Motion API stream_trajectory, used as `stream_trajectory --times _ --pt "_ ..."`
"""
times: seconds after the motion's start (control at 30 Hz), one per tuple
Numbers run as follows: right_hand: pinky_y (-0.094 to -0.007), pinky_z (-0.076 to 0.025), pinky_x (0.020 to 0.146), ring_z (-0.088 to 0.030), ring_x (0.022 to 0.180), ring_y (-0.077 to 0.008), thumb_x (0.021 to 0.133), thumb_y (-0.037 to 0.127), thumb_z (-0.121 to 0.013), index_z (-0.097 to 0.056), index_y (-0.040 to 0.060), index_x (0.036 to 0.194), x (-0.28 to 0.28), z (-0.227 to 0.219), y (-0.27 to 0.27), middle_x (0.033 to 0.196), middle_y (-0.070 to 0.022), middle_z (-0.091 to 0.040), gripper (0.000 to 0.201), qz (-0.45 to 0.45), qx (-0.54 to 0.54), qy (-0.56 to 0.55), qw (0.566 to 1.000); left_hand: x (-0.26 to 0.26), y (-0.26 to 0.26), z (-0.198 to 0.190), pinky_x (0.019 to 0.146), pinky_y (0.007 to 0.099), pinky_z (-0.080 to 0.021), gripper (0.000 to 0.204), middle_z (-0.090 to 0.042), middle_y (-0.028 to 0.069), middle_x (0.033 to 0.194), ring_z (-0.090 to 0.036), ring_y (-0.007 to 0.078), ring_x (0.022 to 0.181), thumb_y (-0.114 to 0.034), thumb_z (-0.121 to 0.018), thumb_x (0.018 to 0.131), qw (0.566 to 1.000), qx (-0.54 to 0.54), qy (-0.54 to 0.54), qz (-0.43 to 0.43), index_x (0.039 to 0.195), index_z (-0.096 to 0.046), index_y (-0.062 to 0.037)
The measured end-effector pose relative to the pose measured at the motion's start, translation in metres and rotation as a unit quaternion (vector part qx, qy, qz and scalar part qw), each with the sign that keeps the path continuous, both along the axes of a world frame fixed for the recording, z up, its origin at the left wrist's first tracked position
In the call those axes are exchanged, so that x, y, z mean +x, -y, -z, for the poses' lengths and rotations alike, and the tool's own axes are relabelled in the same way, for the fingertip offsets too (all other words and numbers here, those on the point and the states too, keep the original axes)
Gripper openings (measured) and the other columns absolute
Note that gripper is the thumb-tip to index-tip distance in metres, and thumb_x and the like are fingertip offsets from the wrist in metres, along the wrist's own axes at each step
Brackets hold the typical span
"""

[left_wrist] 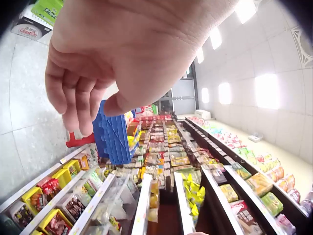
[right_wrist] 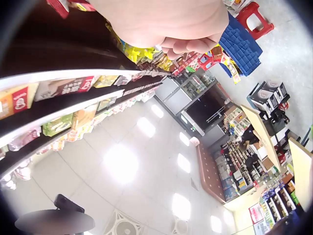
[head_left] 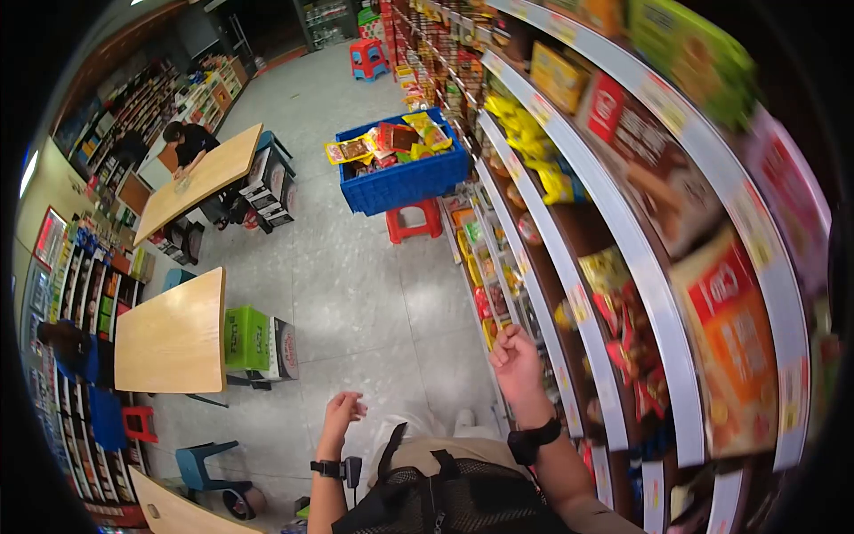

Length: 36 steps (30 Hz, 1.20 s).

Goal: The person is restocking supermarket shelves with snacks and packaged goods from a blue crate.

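In the head view my left hand [head_left: 343, 416] hangs over the floor with loosely bent fingers, holding nothing. Beside the lower shelves is my right hand [head_left: 518, 360], raised, its fingers partly bent and nothing in them. The left wrist view has the left hand [left_wrist: 112, 54] large at the top, fingers hanging loosely and empty. Across the top of the right wrist view lies the right hand [right_wrist: 166, 22], fingertips partly visible. A blue crate [head_left: 405, 180] full of snack packets [head_left: 396, 138] rests on a red stool [head_left: 414, 222], ahead of both hands.
Stocked shelves [head_left: 614, 200] run along the right side. To the left are two wooden tables [head_left: 171, 331], green and white boxes [head_left: 247, 338], and a blue stool [head_left: 203, 463]. A person in black [head_left: 189, 142] sits at the farther table. Another red stool [head_left: 369, 60] stands farther back.
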State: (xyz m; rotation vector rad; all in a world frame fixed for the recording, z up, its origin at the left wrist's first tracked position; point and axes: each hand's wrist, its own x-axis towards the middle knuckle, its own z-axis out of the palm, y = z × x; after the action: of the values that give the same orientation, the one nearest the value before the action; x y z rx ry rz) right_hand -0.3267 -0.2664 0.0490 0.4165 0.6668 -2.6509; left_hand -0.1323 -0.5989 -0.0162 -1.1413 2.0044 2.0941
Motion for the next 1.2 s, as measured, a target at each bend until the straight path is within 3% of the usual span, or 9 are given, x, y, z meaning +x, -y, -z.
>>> stream_trajectory --times 0.13,0.17,0.27,0.33,0.4,0.57,0.77,1.1,1.2 --pt "-0.0273 -0.038 0.054 -0.044 0.057 -0.0125 0.082 -0.001 -0.047 -0.053 0.0071 0.090 -0.069 0.027 0.063 0.076 -0.0023 -0.052 0.012 -0.043 0.083 -0.013 0.996 -0.064 0.067 0.037 0.059 0.0252 -0.048 0.027 -0.065 0.0037 0.069 -0.064 0.0129 0.063 -0.028 -0.055 0.095 0.994 -0.012 0.101 0.047 0.101 -0.066 -0.0034" --pt "-0.0269 -0.038 0.054 -0.044 0.057 -0.0122 0.084 0.001 -0.047 -0.053 0.0072 0.089 -0.084 0.039 0.080 0.076 -0.0021 -0.054 0.010 -0.092 0.253 -0.086 0.959 -0.086 0.086 0.049 0.060 0.0267 -0.049 0.027 -0.066 0.0053 0.070 -0.065 0.0143 0.064 -0.028 -0.056 0.095 0.992 -0.033 0.105 0.068 0.101 -0.066 -0.0028" --pt "-0.0304 -0.046 0.060 -0.057 0.065 -0.0194 0.090 0.011 -0.050 -0.060 0.0046 0.094 -0.132 0.084 0.121 0.083 -0.0079 -0.065 0.013 -0.149 0.473 -0.268 0.826 -0.174 0.138 0.078 0.063 0.0297 -0.050 0.028 -0.068 0.0080 0.072 -0.066 0.0164 0.066 -0.027 -0.056 0.094 0.985 -0.098 0.083 0.116 0.101 -0.066 -0.0020" --pt "-0.0368 -0.051 0.070 -0.066 0.080 -0.0288 0.093 0.020 -0.054 -0.064 0.0037 0.105 -0.168 0.068 0.148 0.095 -0.0149 -0.069 0.022 -0.319 0.641 -0.385 0.583 -0.232 0.161 0.069 0.064 0.0311 -0.051 0.027 -0.069 0.0090 0.074 -0.066 0.0171 0.067 -0.027 -0.056 0.094 0.978 -0.143 0.059 0.142 0.100 -0.066 -0.0017" --pt "-0.0391 -0.052 0.074 -0.067 0.086 -0.0313 0.093 0.023 -0.055 -0.064 0.0038 0.109 -0.209 0.050 0.175 0.098 -0.0167 -0.069 0.026 -0.362 0.632 -0.380 0.570 -0.302 0.179 0.044 0.068 0.0329 -0.052 0.028 -0.071 0.0103 0.078 -0.068 0.0191 0.071 -0.027 -0.057 0.095 0.945 -0.262 0.030 0.192 0.100 -0.066 -0.0020" --pt "-0.0416 -0.052 0.076 -0.067 0.087 -0.0338 0.094 0.028 -0.057 -0.063 0.0031 0.111 -0.323 0.062 0.246 0.097 -0.0179 -0.068 0.031 -0.332 0.698 -0.378 0.509 -0.457 0.221 0.055 0.066 0.0290 -0.051 0.022 -0.071 0.0101 0.079 -0.068 0.0165 0.072 -0.021 -0.059 0.097 0.948 -0.154 -0.080 0.268 0.103 -0.067 -0.0016" --pt "-0.0421 -0.052 0.077 -0.065 0.088 -0.0336 0.092 0.023 -0.060 -0.061 0.0029 0.112 -0.434 0.054 0.310 0.100 -0.0181 -0.066 0.028 -0.275 0.686 -0.322 0.591 -0.630 0.240 0.006 0.064 0.0327 -0.051 0.023 -0.069 0.0123 0.083 -0.066 0.0218 0.070 -0.025 -0.062 0.094 0.900 -0.199 -0.156 0.354 0.100 -0.067 -0.0029" --pt "-0.0479 -0.050 0.082 -0.063 0.095 -0.0392 0.090 0.020 -0.060 -0.050 0.0071 0.130 -0.724 0.150 0.376 0.113 -0.0197 -0.059 0.043 -0.238 0.649 -0.320 0.648 -0.921 0.266 0.085 0.065 0.0341 -0.051 0.020 -0.063 0.0126 0.099 -0.063 0.0250 0.079 -0.020 -0.062 0.092 0.891 -0.240 -0.156 0.353 0.104 -0.065 -0.0047" --pt "-0.0510 -0.050 0.083 -0.062 0.096 -0.0426 0.089 0.017 -0.058 -0.043 0.0104 0.140 -0.835 0.179 0.400 0.112 -0.0216 -0.059 0.054 -0.184 0.708 -0.321 0.602 -1.004 0.274 0.121 0.072 0.0353 -0.053 0.024 -0.060 0.0145 0.112 -0.064 0.0262 0.081 -0.018 -0.062 0.090 0.891 -0.230 -0.119 0.373 0.111 -0.064 -0.0063"
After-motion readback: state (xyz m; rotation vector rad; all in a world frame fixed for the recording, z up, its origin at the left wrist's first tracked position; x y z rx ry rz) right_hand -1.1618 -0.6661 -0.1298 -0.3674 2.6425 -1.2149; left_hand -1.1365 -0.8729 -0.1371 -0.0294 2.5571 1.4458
